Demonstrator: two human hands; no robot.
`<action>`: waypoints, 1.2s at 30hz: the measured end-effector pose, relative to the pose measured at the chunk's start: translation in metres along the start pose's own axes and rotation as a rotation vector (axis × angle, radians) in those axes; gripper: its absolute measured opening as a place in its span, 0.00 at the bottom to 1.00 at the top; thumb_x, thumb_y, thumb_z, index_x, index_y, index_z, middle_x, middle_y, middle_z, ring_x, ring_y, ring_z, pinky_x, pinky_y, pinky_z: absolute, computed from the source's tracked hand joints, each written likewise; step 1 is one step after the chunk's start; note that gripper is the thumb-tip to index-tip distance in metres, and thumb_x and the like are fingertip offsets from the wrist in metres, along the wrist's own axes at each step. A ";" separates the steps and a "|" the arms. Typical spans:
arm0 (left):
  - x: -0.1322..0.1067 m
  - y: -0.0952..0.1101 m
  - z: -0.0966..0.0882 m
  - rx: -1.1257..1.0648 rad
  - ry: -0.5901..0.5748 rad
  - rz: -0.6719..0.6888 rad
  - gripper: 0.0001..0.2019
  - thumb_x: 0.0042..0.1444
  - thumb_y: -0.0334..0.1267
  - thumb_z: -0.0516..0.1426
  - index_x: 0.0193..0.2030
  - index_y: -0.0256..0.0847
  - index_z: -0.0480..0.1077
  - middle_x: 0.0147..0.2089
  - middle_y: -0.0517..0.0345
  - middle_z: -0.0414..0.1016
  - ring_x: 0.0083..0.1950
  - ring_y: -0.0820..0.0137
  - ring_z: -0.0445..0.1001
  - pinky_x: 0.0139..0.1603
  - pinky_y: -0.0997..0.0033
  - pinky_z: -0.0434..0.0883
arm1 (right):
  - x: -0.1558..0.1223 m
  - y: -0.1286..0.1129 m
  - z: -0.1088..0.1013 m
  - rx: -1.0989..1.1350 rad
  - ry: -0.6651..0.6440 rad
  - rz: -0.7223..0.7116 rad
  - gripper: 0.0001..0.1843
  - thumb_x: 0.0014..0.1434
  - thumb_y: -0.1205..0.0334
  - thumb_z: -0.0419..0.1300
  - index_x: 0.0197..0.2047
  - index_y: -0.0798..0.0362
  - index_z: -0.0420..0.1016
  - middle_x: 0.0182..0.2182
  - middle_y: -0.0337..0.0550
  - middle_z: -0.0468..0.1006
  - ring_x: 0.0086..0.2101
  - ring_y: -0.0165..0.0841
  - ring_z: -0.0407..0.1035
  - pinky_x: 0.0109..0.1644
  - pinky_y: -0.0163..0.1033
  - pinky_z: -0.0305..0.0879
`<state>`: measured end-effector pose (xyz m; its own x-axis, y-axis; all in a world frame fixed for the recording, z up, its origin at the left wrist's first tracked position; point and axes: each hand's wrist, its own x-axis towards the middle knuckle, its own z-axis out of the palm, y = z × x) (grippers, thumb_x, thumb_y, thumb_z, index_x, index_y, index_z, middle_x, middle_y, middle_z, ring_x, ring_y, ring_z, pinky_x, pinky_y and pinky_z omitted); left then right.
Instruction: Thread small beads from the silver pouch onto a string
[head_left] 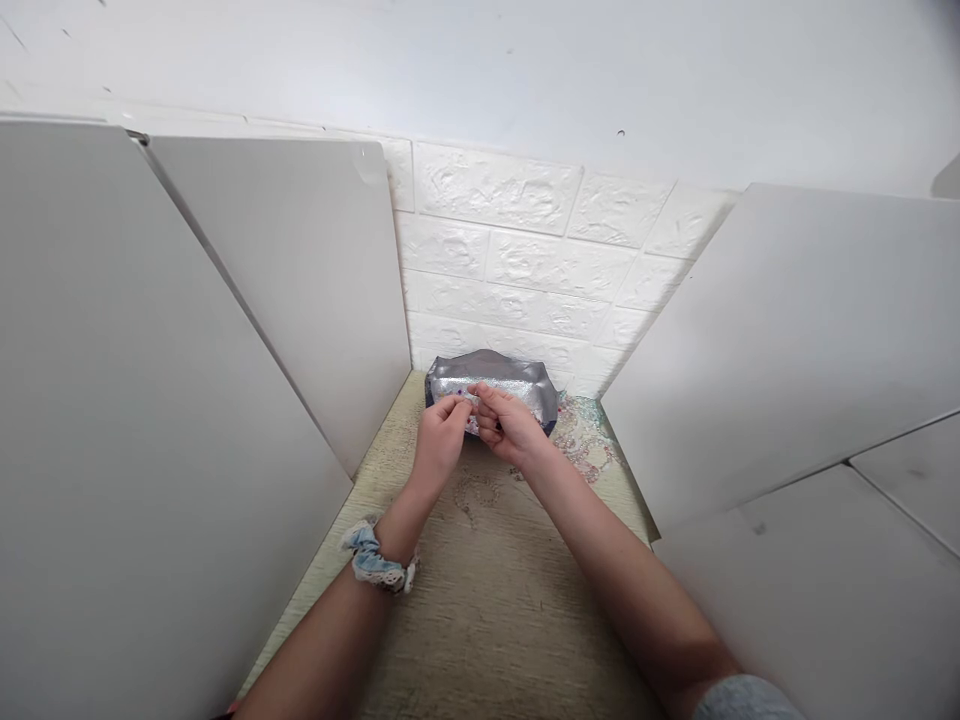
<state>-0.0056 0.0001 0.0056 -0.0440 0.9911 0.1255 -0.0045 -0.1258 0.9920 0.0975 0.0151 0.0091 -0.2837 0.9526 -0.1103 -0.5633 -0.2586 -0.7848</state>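
Pinching a small piece [469, 398] between my left hand [440, 435] and right hand [510, 425], frame centre, just before the silver pouch [495, 378]. Pale wood-grain worktop [495, 580] below; white panels [150, 400] either side; white brick-pattern wall [525, 260] behind.

A small screened-off work booth at a table, indoors; the sort of building cannot be told. Plain pale grey panels stand upright to the left of the left hand [441, 440], one large panel [150, 400] nearer the camera and a second panel [300, 280] behind it. A matching panel [795, 340] closes off the side to the right of the right hand [510, 425]. Beyond both hands, the back is a white wall [525, 260] with embossed brick-pattern cladding. Under the hands lies a narrow, pale wood-grain table top [487, 590].
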 end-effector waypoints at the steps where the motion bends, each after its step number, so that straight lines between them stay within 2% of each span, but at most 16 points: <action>1: 0.000 0.000 0.000 -0.001 0.001 -0.001 0.10 0.46 0.38 0.50 0.18 0.38 0.57 0.14 0.68 0.49 0.18 0.79 0.48 0.21 0.77 0.50 | 0.000 0.000 0.000 -0.003 -0.004 0.001 0.15 0.43 0.56 0.62 0.31 0.57 0.66 0.12 0.26 0.46 0.14 0.17 0.37 0.14 0.25 0.33; 15: 0.001 0.000 0.001 -0.002 0.008 -0.005 0.10 0.46 0.37 0.50 0.18 0.38 0.58 0.14 0.68 0.49 0.18 0.79 0.49 0.22 0.77 0.51 | -0.001 -0.001 0.001 -0.018 -0.023 0.010 0.14 0.44 0.57 0.62 0.32 0.57 0.67 0.12 0.26 0.45 0.14 0.17 0.37 0.14 0.25 0.32; 29: 0.000 0.003 0.000 0.004 0.026 -0.005 0.08 0.45 0.38 0.51 0.21 0.37 0.65 0.14 0.66 0.55 0.19 0.78 0.53 0.21 0.77 0.53 | 0.000 -0.001 0.001 -0.019 0.005 -0.002 0.14 0.44 0.57 0.62 0.31 0.57 0.66 0.12 0.26 0.45 0.14 0.17 0.37 0.14 0.25 0.33; 36: 0.001 0.004 0.000 0.016 0.032 -0.017 0.09 0.45 0.39 0.51 0.20 0.37 0.64 0.13 0.67 0.53 0.18 0.78 0.53 0.22 0.77 0.54 | 0.000 -0.001 0.001 -0.032 0.002 -0.004 0.15 0.43 0.56 0.62 0.31 0.57 0.66 0.12 0.26 0.45 0.14 0.17 0.37 0.14 0.25 0.33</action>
<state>-0.0053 0.0003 0.0094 -0.0756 0.9912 0.1087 0.0105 -0.1082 0.9941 0.0972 0.0153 0.0099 -0.2795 0.9540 -0.1081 -0.5392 -0.2491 -0.8045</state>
